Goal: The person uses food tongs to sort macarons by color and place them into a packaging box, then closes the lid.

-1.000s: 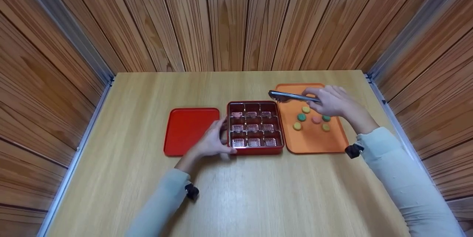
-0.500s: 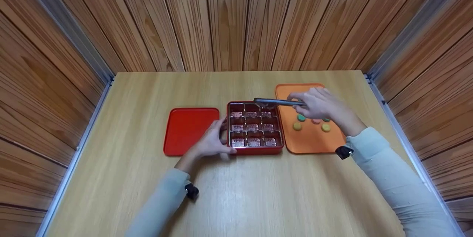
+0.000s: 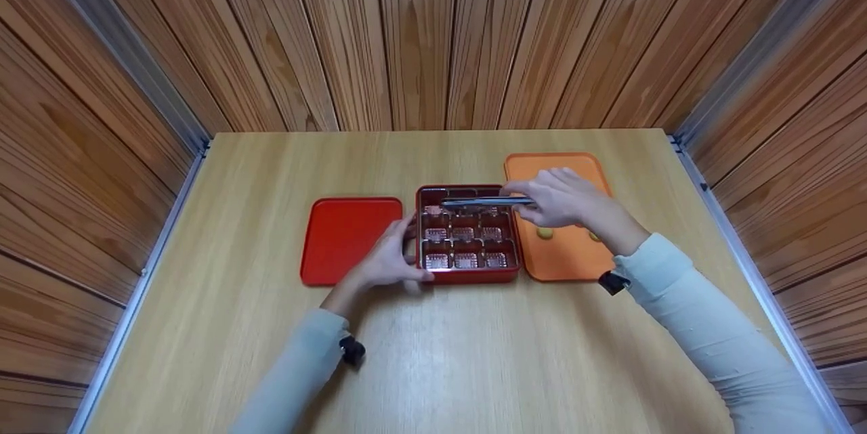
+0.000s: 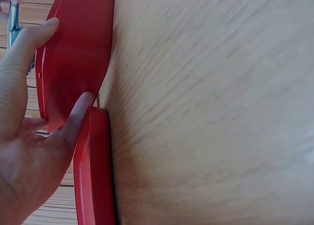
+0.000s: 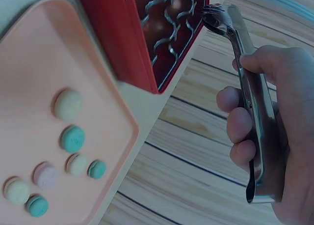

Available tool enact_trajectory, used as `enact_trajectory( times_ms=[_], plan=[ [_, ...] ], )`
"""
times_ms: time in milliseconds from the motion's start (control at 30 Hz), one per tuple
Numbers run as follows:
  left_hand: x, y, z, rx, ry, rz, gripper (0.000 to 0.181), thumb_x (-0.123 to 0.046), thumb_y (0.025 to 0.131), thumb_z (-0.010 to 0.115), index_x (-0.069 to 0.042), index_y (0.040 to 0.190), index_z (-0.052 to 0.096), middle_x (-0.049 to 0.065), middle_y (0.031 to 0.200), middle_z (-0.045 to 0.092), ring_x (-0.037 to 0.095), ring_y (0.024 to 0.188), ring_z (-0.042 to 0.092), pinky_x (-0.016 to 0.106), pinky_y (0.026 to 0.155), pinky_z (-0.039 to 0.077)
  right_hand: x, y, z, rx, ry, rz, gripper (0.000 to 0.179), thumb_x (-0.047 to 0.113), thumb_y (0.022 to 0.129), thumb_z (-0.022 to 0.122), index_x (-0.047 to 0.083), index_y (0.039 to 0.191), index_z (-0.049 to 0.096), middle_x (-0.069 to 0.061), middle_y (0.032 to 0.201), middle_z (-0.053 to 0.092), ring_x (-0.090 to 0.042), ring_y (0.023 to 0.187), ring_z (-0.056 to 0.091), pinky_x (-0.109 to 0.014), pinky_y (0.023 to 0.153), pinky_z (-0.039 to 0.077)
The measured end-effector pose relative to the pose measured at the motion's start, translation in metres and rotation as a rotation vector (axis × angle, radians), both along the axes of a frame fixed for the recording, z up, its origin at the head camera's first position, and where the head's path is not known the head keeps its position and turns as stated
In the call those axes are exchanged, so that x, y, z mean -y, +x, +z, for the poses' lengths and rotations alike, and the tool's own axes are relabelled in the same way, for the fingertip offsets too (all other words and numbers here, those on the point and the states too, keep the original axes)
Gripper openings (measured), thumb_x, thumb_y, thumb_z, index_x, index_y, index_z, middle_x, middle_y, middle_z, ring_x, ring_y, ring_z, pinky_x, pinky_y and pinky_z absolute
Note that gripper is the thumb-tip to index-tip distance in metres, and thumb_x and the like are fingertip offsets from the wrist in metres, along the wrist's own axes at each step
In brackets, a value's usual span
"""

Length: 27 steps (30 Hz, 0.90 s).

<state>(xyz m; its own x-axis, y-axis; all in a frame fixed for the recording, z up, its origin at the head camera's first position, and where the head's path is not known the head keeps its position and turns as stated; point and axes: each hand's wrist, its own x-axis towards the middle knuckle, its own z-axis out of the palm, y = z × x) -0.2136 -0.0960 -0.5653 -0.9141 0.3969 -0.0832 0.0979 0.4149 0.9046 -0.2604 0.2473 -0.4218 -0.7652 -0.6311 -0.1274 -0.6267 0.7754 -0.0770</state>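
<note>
My left hand (image 3: 389,256) rests against the front left corner of a red box (image 3: 474,276), thumb on the front wall, fingers along its side. A clear divided liner (image 3: 464,244) with square compartments sits in the box. Something pinkish (image 3: 433,209) shows in the far left compartment. My right hand (image 3: 555,197) grips metal tongs (image 5: 257,136) and holds them over the box's far row. The tong tips are close together; whether anything is between them I cannot tell. Several macarons (image 5: 72,139), green, pink and pale yellow, lie on the orange tray (image 3: 565,261).
A flat red lid (image 3: 339,241) lies left of the box, close beside it. The orange tray stands right up near the box's other side. Wooden walls (image 3: 420,34) enclose the table (image 3: 433,359) at the back and both sides.
My right hand has carried the tongs leftward from above the tray to over the box's far row. My left hand and the box have stayed put.
</note>
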Motion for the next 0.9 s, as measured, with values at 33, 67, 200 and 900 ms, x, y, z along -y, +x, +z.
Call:
enact_trajectory(
  times_ms=[33,67,200,900],
  plan=[
    [0.0,0.0,0.0,0.003,0.001,0.0,0.132,-0.016,0.078,0.102,-0.008,0.181,0.019,0.026,0.168,0.043,0.043,0.161,0.048,0.059,0.136,0.042,0.002,0.0,0.0,0.004,-0.001,0.002,0.042,0.024,0.107,0.067,0.014,0.148,0.072,0.007,0.061,0.034,-0.011,0.051,0.029,-0.026,0.052,0.02],
    [0.0,0.0,0.0,0.005,-0.001,0.0,0.132,-0.016,0.078,0.103,-0.008,0.181,0.02,0.026,0.167,0.044,0.043,0.161,0.047,0.06,0.137,0.041,0.005,0.001,0.0,0.004,0.001,0.007,0.042,0.025,0.107,0.067,0.014,0.148,0.072,0.007,0.061,0.034,-0.011,0.051,0.028,-0.026,0.052,0.02],
    [0.0,0.0,-0.002,-0.012,-0.009,-0.001,0.132,-0.018,0.077,0.103,-0.007,0.18,0.022,0.027,0.165,0.046,0.044,0.159,0.047,0.062,0.137,0.039,0.012,0.002,-0.002,-0.005,0.014,0.029,0.042,0.026,0.107,0.067,0.015,0.148,0.072,0.008,0.06,0.031,-0.011,0.051,0.027,-0.026,0.052,0.018],
    [0.001,-0.001,-0.001,-0.033,-0.057,0.008,0.133,-0.021,0.075,0.103,-0.007,0.18,0.022,0.027,0.163,0.048,0.044,0.156,0.047,0.063,0.138,0.036,0.042,0.003,-0.014,0.016,0.063,0.074,0.047,0.026,0.108,0.069,0.016,0.154,0.069,0.007,0.061,0.031,-0.012,0.051,0.027,-0.025,0.051,0.02]
  ],
)
